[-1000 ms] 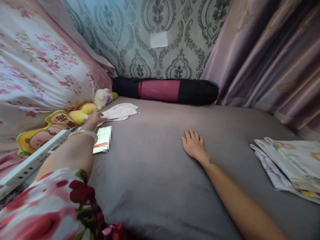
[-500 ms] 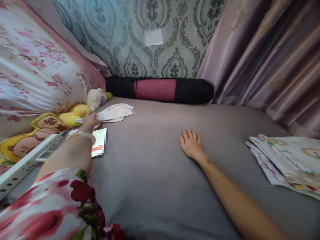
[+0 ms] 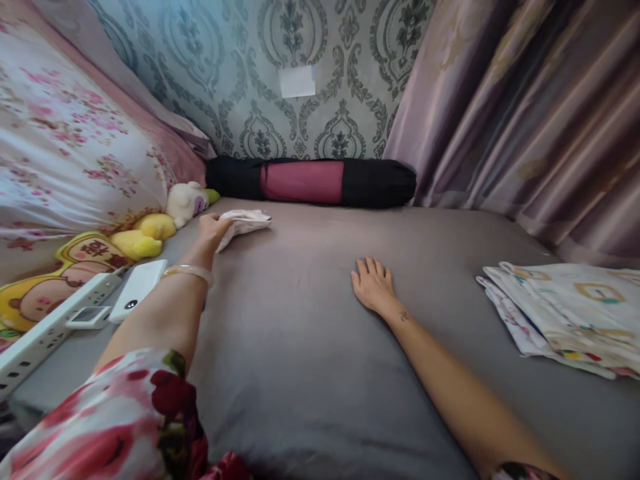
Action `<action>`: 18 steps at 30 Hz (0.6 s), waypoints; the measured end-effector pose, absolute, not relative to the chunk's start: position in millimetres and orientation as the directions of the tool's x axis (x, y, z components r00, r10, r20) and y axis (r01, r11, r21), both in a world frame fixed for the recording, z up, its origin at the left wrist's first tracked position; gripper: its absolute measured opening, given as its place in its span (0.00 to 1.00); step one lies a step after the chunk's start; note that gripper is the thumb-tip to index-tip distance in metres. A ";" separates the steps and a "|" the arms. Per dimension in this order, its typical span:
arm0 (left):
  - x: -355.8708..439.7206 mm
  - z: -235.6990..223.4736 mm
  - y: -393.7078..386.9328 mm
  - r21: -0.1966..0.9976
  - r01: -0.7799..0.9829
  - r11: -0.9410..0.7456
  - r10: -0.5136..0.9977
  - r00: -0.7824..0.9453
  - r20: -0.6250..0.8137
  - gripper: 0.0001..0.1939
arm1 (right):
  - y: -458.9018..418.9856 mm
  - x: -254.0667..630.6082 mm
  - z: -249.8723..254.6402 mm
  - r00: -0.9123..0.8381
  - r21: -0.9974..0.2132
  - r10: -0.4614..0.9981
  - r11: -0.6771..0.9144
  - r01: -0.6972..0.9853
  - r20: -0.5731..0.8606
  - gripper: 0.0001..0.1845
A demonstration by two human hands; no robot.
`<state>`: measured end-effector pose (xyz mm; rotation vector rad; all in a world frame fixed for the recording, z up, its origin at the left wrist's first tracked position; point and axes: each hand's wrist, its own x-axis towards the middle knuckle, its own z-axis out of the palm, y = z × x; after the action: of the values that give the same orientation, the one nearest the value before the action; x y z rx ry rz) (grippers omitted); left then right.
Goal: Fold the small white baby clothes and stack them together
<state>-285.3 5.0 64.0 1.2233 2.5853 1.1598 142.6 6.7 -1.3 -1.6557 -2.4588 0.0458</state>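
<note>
My left hand (image 3: 214,230) is reached out over the far left of the bed, its fingers closed on the edge of a small white patterned cloth (image 3: 246,224). The cloth looks bunched, and its far end trails to the right over the grey sheet (image 3: 300,313). My right hand (image 3: 373,283) lies flat on the sheet near the middle, fingers spread, holding nothing. Off to the right of it is a stack of folded white printed cloths (image 3: 575,313), apart from both hands.
Left of my forearm lie a white power bank (image 3: 139,291), a charger (image 3: 89,317) and a power strip (image 3: 60,333). Plush toys (image 3: 186,203) line the left edge. A black and pink bolster-shaped bag (image 3: 305,181) sits against the wall. Curtains (image 3: 475,113) hang at right.
My left hand has moved right with the cloth, which is now more bunched. My forearm now covers the lit phone screen and uncovers the power bank. My right hand stays flat on the sheet.
</note>
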 end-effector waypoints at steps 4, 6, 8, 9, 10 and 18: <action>-235.0 57.6 32.9 0.790 0.581 0.197 0.730 -0.625 0.277 0.18 | 5.7 144.7 0.2 -0.371 -0.147 0.920 0.386 0.911 0.124 0.30; -206.9 54.5 41.7 0.841 0.534 0.084 0.770 -0.571 0.285 0.19 | 4.8 146.0 1.1 -0.374 -0.156 0.919 0.391 0.907 0.126 0.30; -178.0 53.3 45.9 0.875 0.484 0.021 0.808 -0.524 0.270 0.20 | 3.9 147.2 1.5 -0.376 -0.163 0.918 0.393 0.905 0.126 0.30; -163.7 53.6 46.4 0.884 0.467 -0.003 0.827 -0.497 0.265 0.21 | 3.5 147.8 1.5 -0.377 -0.165 0.917 0.395 0.904 0.128 0.30; -149.8 54.6 45.9 0.888 0.459 -0.025 0.844 -0.466 0.265 0.20 | 3.1 148.5 1.4 -0.378 -0.167 0.917 0.396 0.903 0.131 0.30; -57.8 91.2 24.5 0.875 0.415 -0.250 0.968 0.085 0.237 0.18 | 11.7 156.0 9.0 -0.265 -0.405 0.923 0.363 0.839 0.279 0.27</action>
<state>-57.8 24.5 91.2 1.7415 1.3696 1.1321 156.0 11.7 9.0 -1.5266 -2.1647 0.2400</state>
